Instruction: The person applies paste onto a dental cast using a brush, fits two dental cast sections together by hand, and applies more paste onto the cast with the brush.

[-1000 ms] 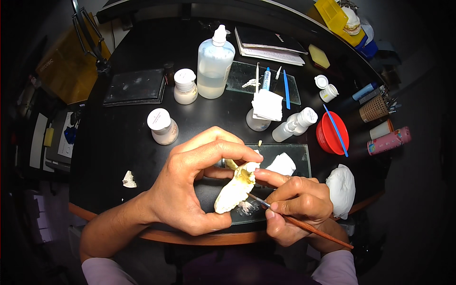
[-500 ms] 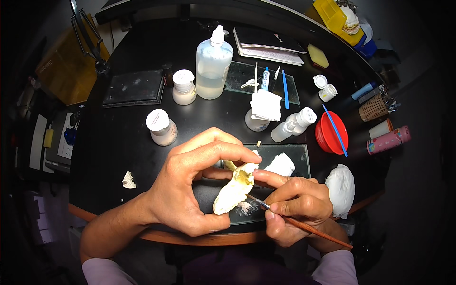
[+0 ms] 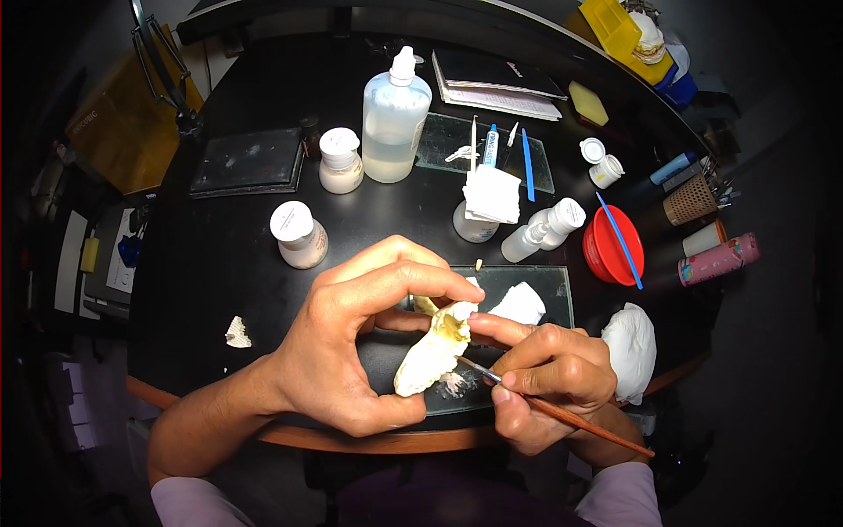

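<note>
Between the thumb and fingers of my left hand (image 3: 351, 338) is a pale yellow dental plaster model (image 3: 426, 362), held tilted above a glass slab (image 3: 558, 303). Its upper end has a whitish patch beside a darker yellow hollow. My right hand (image 3: 558, 378) pinches a thin brush (image 3: 575, 422) with a reddish-brown wooden handle and a metal ferrule. The brush tip is at the model's right edge; whether it touches is too small to tell. My right index finger rests against the model's upper right side. Whitish crumbs (image 3: 452, 382) lie on the slab below.
A folded white tissue (image 3: 520, 304) lies on the slab. Beyond stand a white-lidded jar (image 3: 299, 235), another jar (image 3: 341, 162), a large dropper bottle (image 3: 395, 123) and small bottles (image 3: 543, 233). To the right are a red bowl (image 3: 612, 255) and a wrapped white bundle (image 3: 630, 354).
My right hand and the brush have shifted very slightly to the right. My left hand and the model stay in almost the same place.
</note>
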Demonstrator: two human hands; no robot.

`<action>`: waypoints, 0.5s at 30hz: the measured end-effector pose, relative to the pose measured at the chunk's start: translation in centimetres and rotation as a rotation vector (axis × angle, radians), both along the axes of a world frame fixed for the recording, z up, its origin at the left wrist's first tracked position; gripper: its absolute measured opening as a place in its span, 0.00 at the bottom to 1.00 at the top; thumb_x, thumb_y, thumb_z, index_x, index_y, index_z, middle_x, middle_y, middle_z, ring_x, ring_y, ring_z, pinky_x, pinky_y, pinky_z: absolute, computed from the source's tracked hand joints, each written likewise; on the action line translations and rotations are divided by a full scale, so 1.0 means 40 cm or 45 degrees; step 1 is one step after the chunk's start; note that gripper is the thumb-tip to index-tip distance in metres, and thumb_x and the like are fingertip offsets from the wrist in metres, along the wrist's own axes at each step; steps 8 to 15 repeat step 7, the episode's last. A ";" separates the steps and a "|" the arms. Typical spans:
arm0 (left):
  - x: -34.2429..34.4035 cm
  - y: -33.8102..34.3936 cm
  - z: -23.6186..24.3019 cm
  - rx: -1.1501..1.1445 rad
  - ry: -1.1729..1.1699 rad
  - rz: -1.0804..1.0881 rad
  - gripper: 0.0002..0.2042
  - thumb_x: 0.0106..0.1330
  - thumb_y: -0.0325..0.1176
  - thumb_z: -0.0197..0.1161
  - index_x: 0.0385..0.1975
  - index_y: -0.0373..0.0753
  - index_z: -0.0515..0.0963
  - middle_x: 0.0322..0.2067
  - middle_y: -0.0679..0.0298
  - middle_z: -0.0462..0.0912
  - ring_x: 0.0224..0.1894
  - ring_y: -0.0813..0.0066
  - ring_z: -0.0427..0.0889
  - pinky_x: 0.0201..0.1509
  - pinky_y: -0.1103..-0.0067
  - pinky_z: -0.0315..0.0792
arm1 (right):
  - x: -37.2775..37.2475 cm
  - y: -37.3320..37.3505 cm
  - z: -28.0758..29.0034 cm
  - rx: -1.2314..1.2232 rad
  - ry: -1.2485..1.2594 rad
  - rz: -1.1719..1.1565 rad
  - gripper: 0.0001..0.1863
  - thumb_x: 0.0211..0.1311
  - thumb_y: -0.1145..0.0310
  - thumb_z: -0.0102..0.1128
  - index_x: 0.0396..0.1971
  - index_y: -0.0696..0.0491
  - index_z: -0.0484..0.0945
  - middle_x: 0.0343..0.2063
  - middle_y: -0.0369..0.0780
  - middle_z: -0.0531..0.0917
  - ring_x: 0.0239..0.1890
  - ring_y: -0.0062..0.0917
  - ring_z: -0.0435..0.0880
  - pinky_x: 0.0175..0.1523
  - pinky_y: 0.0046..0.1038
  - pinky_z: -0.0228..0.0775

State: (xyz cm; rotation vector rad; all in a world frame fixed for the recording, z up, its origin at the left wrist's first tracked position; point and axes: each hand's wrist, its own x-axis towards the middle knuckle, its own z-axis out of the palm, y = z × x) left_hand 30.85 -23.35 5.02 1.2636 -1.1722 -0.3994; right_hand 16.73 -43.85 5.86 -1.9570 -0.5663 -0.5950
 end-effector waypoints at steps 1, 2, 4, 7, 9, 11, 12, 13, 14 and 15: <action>0.000 0.000 0.001 -0.001 0.002 -0.004 0.33 0.42 0.23 0.73 0.55 0.26 0.79 0.52 0.51 0.74 0.56 0.69 0.80 0.62 0.72 0.86 | -0.001 0.000 0.001 0.009 0.008 -0.004 0.09 0.54 0.82 0.65 0.34 0.58 0.77 0.26 0.44 0.83 0.37 0.40 0.93 0.57 0.49 0.87; 0.000 0.001 0.002 -0.002 0.002 -0.004 0.33 0.42 0.23 0.73 0.55 0.26 0.79 0.52 0.51 0.74 0.56 0.69 0.80 0.62 0.72 0.86 | -0.001 0.000 0.002 0.018 0.016 -0.008 0.09 0.54 0.82 0.64 0.34 0.59 0.77 0.26 0.44 0.83 0.36 0.39 0.93 0.58 0.50 0.86; 0.001 0.002 0.004 0.007 -0.011 -0.005 0.33 0.42 0.23 0.73 0.56 0.26 0.79 0.52 0.52 0.74 0.57 0.69 0.80 0.62 0.71 0.86 | -0.002 0.003 0.003 0.010 0.019 -0.015 0.09 0.54 0.82 0.64 0.35 0.59 0.77 0.27 0.44 0.83 0.35 0.38 0.92 0.59 0.50 0.86; 0.002 0.001 0.002 0.008 -0.020 -0.002 0.33 0.42 0.23 0.73 0.56 0.26 0.79 0.52 0.52 0.74 0.57 0.69 0.80 0.61 0.71 0.86 | 0.000 -0.002 0.004 -0.025 0.013 0.020 0.09 0.56 0.81 0.64 0.36 0.59 0.77 0.28 0.45 0.84 0.41 0.43 0.93 0.58 0.51 0.86; 0.002 0.001 0.002 0.008 -0.020 -0.002 0.33 0.42 0.23 0.73 0.56 0.26 0.79 0.52 0.52 0.74 0.57 0.69 0.80 0.61 0.71 0.86 | 0.000 -0.002 0.004 -0.025 0.013 0.020 0.09 0.56 0.81 0.64 0.36 0.59 0.77 0.28 0.45 0.84 0.41 0.43 0.93 0.58 0.51 0.86; 0.002 0.001 0.002 0.008 -0.020 -0.002 0.33 0.42 0.23 0.73 0.56 0.26 0.79 0.52 0.52 0.74 0.57 0.69 0.80 0.61 0.71 0.86 | 0.000 -0.002 0.004 -0.025 0.013 0.020 0.09 0.56 0.81 0.64 0.36 0.59 0.77 0.28 0.45 0.84 0.41 0.43 0.93 0.58 0.51 0.86; 0.002 0.001 0.002 0.008 -0.020 -0.002 0.33 0.42 0.23 0.73 0.56 0.26 0.79 0.52 0.52 0.74 0.57 0.69 0.80 0.61 0.71 0.86 | 0.000 -0.002 0.004 -0.025 0.013 0.020 0.09 0.56 0.81 0.64 0.36 0.59 0.77 0.28 0.45 0.84 0.41 0.43 0.93 0.58 0.51 0.86; 0.002 0.001 0.002 0.008 -0.020 -0.002 0.33 0.42 0.23 0.73 0.56 0.26 0.79 0.52 0.52 0.74 0.57 0.69 0.80 0.61 0.71 0.86 | 0.000 -0.002 0.004 -0.025 0.013 0.020 0.09 0.56 0.81 0.64 0.36 0.59 0.77 0.28 0.45 0.84 0.41 0.43 0.93 0.58 0.51 0.86; 0.002 0.001 0.002 0.008 -0.020 -0.002 0.33 0.42 0.23 0.73 0.56 0.26 0.79 0.52 0.52 0.74 0.57 0.69 0.80 0.61 0.71 0.86 | 0.000 -0.002 0.004 -0.025 0.013 0.020 0.09 0.56 0.81 0.64 0.36 0.59 0.77 0.28 0.45 0.84 0.41 0.43 0.93 0.58 0.51 0.86; 0.002 0.001 0.002 0.008 -0.020 -0.002 0.33 0.42 0.23 0.73 0.56 0.26 0.79 0.52 0.52 0.74 0.57 0.69 0.80 0.61 0.71 0.86 | 0.000 -0.002 0.004 -0.025 0.013 0.020 0.09 0.56 0.81 0.64 0.36 0.59 0.77 0.28 0.45 0.84 0.41 0.43 0.93 0.58 0.51 0.86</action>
